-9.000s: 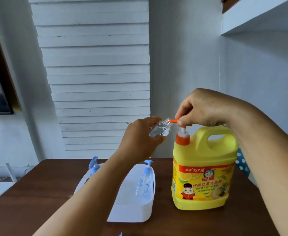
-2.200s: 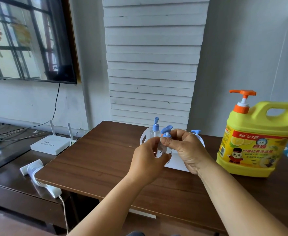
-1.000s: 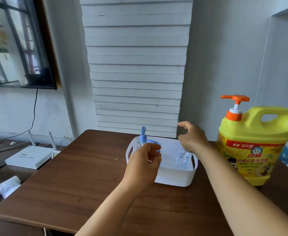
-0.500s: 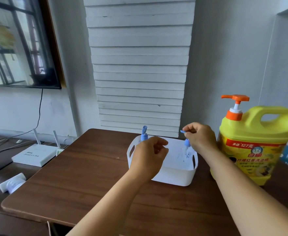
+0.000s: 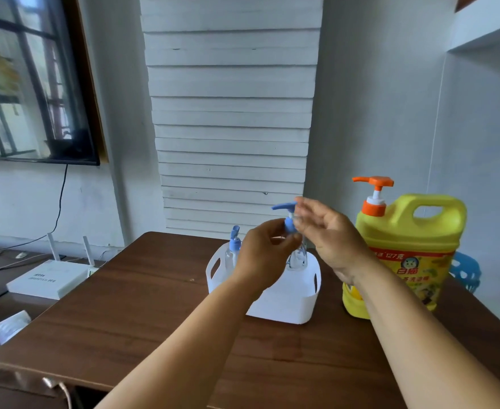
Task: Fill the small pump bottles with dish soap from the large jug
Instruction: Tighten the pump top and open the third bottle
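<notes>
Both hands hold a small bottle [image 5: 297,255] above the white bin [image 5: 287,293].
Left hand [image 5: 265,255] pinches its blue pump collar; right hand [image 5: 331,234] is blurred, its grip unclear. Jug [image 5: 405,249] stands near the table's right edge, partly hidden by the right forearm.

Brown wooden counter [image 5: 130,305] in front of a white slatted wall panel [image 5: 231,113]. At upper left, a dark-framed screen [image 5: 30,84] on the wall, with a black cable [image 5: 61,199] hanging below it. On a lower dark surface at left, a white router [image 5: 46,278] with two upright antennas, and nearer, a small white object [image 5: 5,327], too blurred to tell. Behind the counter at right, part of a blue chair [image 5: 465,273].
</notes>
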Available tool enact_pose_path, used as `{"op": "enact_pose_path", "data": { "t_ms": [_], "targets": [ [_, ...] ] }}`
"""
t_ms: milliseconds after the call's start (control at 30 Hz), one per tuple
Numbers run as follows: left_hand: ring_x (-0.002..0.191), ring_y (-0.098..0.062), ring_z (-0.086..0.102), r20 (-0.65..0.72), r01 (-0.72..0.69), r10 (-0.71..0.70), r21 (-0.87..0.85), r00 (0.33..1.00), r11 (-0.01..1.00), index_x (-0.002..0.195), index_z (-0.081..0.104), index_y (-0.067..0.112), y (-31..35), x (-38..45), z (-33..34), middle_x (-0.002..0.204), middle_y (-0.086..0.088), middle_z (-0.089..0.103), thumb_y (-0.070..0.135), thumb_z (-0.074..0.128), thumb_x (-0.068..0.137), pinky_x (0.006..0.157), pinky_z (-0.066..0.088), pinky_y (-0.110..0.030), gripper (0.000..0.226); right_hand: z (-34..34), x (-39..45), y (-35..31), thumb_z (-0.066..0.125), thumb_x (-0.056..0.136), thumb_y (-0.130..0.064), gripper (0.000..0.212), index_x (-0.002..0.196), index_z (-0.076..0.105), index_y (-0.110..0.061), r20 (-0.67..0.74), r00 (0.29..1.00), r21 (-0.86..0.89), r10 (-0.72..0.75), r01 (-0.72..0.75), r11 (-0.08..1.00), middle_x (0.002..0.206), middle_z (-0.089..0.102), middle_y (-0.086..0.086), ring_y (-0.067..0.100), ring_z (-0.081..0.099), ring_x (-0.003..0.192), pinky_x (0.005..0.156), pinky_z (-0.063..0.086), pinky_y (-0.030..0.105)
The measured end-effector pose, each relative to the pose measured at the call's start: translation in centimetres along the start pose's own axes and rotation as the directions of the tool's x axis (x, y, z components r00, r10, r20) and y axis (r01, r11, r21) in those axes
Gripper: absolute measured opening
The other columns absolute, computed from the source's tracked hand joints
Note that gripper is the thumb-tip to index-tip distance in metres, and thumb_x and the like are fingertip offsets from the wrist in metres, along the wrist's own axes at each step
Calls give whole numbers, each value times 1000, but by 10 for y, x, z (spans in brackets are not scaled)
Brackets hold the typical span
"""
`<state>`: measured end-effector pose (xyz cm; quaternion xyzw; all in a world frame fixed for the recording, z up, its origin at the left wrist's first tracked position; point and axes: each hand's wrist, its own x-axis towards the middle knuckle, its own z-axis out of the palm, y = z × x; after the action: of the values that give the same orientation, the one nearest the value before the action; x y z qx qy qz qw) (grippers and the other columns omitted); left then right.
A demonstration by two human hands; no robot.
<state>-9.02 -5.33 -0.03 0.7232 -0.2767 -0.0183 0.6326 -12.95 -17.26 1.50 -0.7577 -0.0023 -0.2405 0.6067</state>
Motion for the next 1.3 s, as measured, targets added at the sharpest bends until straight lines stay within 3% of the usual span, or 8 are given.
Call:
{"op": "enact_pose_path", "data": {
  "t_ms": [200, 300, 400, 633, 733, 933, 1100, 1300],
  "targets": [
    [94, -20, 68, 23, 112, -109, -161, 994, 981, 108, 64, 23, 6, -2, -6, 102, -5, 70, 34, 65, 77, 93, 51, -40, 33, 1, -20, 12, 61, 89, -18, 38, 125, 57, -30, 195, 973, 136, 121, -149, 979, 110, 71, -3, 16, 66, 101, 89, 50, 36],
    [85, -11, 64, 91, 94, -79, -168, 993, 981, 97, 65, 23, 9, -4, -13, 92, 1, 70, 29, 55, 91, 81, 48, -25, 13, 3, -23, 13, 68, 83, -7, 42, 122, 61, -21, 168, 978, 143, 127, -151, 978, 115, 69, 8, 28, 65, 107, 95, 51, 45],
    [90, -13, 64, 151, 95, -55, -268, 987, 959, 99, 66, 20, 12, -5, -22, 102, 1, 69, 24, 47, 95, 75, 51, -17, 20, 5, -28, 13, 68, 82, -2, 33, 111, 67, -17, 229, 964, 165, 136, -176, 971, 106, 72, 6, 24, 67, 101, 93, 52, 43],
    [60, -5, 66, 12, 85, -84, -235, 996, 968, 89, 65, 8, 10, -10, -24, 71, 2, 70, 21, 74, 77, 58, 49, -16, 19, 15, -35, 13, 71, 79, 0, 36, 106, 66, -23, 171, 978, 125, 121, -144, 982, 107, 71, 7, 18, 68, 95, 81, 55, 32],
    [69, 2, 67, 42, 77, -69, -233, 997, 969, 99, 67, 14, 11, -13, -22, 80, 6, 72, 22, 68, 82, 63, 48, -9, 19, 15, -35, 11, 71, 80, -2, 36, 110, 64, -19, 107, 985, 110, 137, -149, 983, 102, 70, 4, 19, 66, 90, 77, 55, 30],
    [66, -11, 66, -35, 69, -81, -267, 996, 961, 90, 61, 10, 14, -14, -29, 74, -1, 70, 15, 74, 76, 65, 51, -20, 20, 16, -38, 6, 73, 77, -2, 34, 99, 64, -26, 149, 982, 85, 115, -129, 988, 103, 71, 5, 20, 67, 91, 74, 54, 31],
    [82, -12, 67, 79, 58, -40, -242, 996, 969, 91, 70, 15, 17, -18, -30, 89, -6, 73, 21, 60, 88, 82, 50, -22, 12, 17, -38, 6, 74, 77, -3, 33, 103, 65, -22, 146, 982, 103, 123, -138, 985, 104, 72, 5, 21, 67, 92, 76, 55, 33],
    [74, -15, 66, -32, 85, -94, -215, 995, 973, 94, 62, 8, 17, -14, -30, 79, -2, 68, 23, 75, 76, 72, 52, -24, 26, 23, -39, 8, 75, 76, -3, 34, 102, 65, -21, 149, 981, 89, 127, -142, 986, 103, 73, 6, 19, 69, 89, 74, 54, 31]
  ]
}}
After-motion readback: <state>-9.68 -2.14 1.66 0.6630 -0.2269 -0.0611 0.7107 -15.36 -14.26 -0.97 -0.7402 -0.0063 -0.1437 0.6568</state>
